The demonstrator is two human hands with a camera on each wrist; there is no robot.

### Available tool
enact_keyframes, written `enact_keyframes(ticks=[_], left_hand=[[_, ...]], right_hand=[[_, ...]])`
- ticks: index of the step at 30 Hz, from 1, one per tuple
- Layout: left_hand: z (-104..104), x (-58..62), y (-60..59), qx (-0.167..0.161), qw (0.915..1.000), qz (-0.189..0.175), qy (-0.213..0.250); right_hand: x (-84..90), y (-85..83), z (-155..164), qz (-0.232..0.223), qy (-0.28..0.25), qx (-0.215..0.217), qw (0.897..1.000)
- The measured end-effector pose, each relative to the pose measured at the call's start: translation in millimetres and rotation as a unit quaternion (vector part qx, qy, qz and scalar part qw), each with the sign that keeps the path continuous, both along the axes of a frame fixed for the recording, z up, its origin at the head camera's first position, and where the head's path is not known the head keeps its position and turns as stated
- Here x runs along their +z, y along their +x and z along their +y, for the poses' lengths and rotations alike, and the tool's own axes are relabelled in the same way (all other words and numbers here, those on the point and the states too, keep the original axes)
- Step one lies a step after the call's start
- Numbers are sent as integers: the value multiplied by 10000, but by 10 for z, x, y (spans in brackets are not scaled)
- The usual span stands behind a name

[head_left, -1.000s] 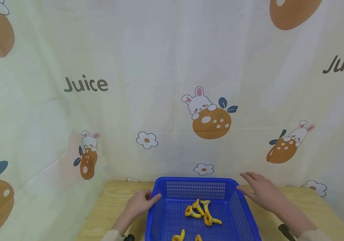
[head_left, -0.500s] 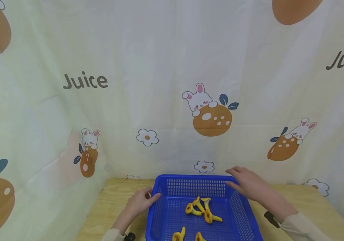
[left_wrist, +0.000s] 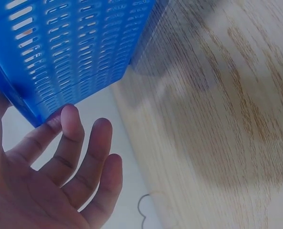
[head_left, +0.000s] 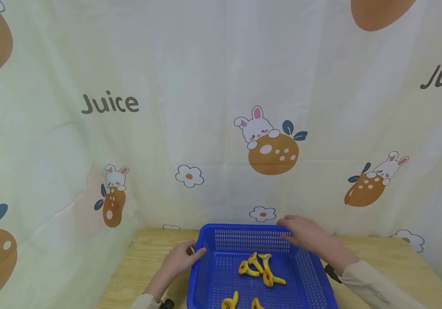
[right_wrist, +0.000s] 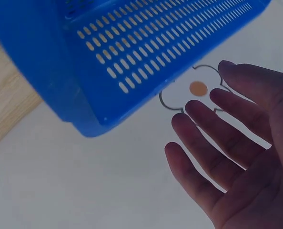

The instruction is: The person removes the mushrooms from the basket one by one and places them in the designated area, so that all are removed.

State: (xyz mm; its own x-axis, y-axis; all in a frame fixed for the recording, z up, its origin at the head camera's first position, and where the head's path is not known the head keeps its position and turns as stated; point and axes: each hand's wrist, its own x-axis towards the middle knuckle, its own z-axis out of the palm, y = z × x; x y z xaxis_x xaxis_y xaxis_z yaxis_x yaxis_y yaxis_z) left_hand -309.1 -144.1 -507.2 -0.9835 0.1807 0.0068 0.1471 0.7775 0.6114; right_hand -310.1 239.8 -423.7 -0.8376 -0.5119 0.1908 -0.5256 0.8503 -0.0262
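Blue basket (head_left: 240, 226): on bench (head_left: 147, 249), probably light, stiff | left hand (head_left: 180, 259): part-curled, thumb and finger pinching left rim | right hand (head_left: 303, 232): spread near far-right corner, holding nothing | best hold: opposite rims, level, lest mushrooms (head_left: 268, 279) roll

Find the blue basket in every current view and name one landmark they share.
Head: the blue basket sits bottom centre, cut by the lower edge, with the left hand at its left rim.
Left wrist: the blue basket fills the upper left.
Right wrist: the blue basket spans upper left to top right.
Shared landmark: the wooden tabletop.
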Motion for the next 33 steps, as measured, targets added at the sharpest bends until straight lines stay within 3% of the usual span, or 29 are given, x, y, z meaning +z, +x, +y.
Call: enact_keyframes(ticks=[12,18,24,33], left_hand=[[-5,6,4,106,9999,-99,54],[-5,-9,-13,129,9998,-180,29],[-8,12,-9,129,9997,-184,66],[-12,21,-6,25,9997,-187,172]], right_hand=[[-200,-102,-207,-363,277,196,9988],[-297,-135,-316,-606,530,98,9967],[-280,-92,-443,-869,557,-6,9947],[-399,-112,-538,-980,729,-30,9925]])
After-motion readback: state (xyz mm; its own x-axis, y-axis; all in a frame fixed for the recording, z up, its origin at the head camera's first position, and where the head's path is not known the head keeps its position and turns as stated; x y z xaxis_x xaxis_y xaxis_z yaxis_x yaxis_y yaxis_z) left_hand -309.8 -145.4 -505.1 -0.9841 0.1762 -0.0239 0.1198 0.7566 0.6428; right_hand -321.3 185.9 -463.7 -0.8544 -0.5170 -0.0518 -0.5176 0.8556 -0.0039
